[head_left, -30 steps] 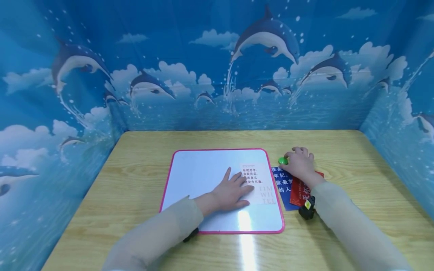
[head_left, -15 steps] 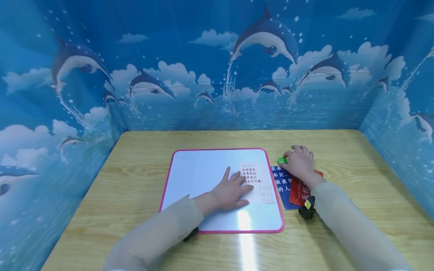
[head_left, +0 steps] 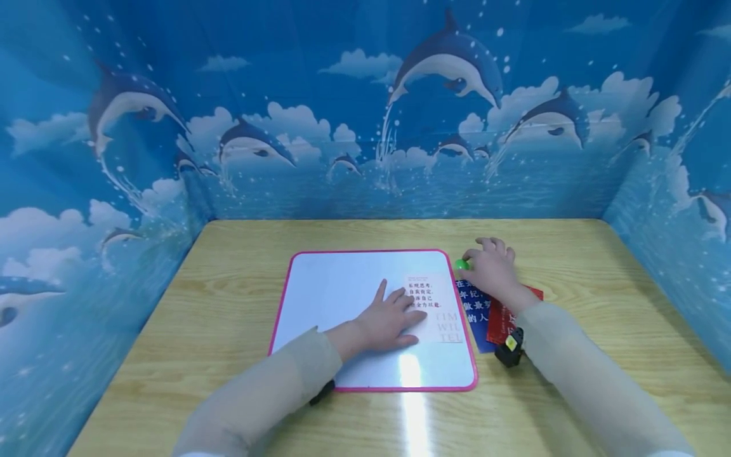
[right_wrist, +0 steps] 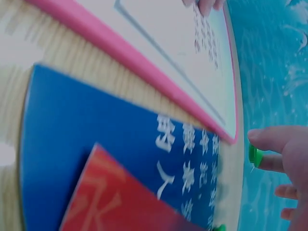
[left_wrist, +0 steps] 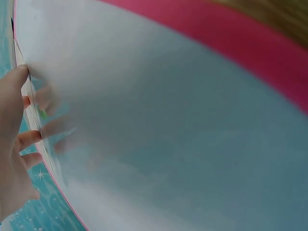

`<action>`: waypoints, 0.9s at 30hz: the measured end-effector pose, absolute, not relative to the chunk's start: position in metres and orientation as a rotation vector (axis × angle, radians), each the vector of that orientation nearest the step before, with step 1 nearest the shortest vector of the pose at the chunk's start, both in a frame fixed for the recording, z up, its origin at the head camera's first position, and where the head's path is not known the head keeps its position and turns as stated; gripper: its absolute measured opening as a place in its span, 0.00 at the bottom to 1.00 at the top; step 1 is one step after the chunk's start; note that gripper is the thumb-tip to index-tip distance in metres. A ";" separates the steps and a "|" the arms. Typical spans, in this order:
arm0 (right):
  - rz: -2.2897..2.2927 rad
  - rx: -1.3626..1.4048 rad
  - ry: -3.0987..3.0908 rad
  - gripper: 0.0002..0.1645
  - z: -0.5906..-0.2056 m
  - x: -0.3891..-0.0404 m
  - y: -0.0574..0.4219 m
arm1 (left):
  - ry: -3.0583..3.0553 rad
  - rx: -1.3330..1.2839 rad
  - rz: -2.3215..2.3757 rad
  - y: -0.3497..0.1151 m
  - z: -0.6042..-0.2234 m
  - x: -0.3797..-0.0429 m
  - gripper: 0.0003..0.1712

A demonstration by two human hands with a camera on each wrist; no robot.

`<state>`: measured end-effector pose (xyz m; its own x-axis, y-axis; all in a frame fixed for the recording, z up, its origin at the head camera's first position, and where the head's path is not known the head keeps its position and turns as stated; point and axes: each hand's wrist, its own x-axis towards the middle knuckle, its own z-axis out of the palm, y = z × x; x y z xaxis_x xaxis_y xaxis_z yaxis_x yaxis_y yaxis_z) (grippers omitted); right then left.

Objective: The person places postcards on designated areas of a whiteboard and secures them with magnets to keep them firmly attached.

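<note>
My left hand (head_left: 388, 324) rests with spread fingers on a white printed card (head_left: 434, 295), which lies on the right part of a pink-edged whiteboard (head_left: 337, 285). In the left wrist view, the fingertips touch the card's edge. Just beyond the board's upper right corner, my right hand (head_left: 492, 270) pinches a round green magnet (head_left: 462, 265) between thumb and index finger. The right wrist view shows that magnet (right_wrist: 255, 155) held up off the table, the other fingers loosely bent.
Right of the board lies a blue card (head_left: 478, 320) with white lettering, partly covered by a red card (head_left: 499, 324). Another small green piece (right_wrist: 220, 227) shows at the blue card's edge in the right wrist view. A dolphin-printed curtain (head_left: 365, 127) encloses the wooden table (head_left: 240, 266).
My right hand has moved left and slightly away from me, carrying the green magnet towards the board's corner. The left hand stays in place on the white card.
</note>
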<state>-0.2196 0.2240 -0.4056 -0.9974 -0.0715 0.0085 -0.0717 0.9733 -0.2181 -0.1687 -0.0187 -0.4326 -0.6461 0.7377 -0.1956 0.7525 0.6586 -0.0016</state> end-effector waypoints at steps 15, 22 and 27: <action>0.312 0.277 -3.099 0.20 -0.406 -0.222 0.191 | 2.690 1.244 -0.117 -0.019 -0.426 -0.168 0.31; 0.338 0.282 -3.133 0.20 -0.407 -0.223 0.177 | 2.695 1.250 -0.138 -0.019 -0.429 -0.169 0.31; 0.332 0.298 -3.132 0.21 -0.410 -0.224 0.171 | 2.698 1.250 -0.149 -0.019 -0.428 -0.169 0.32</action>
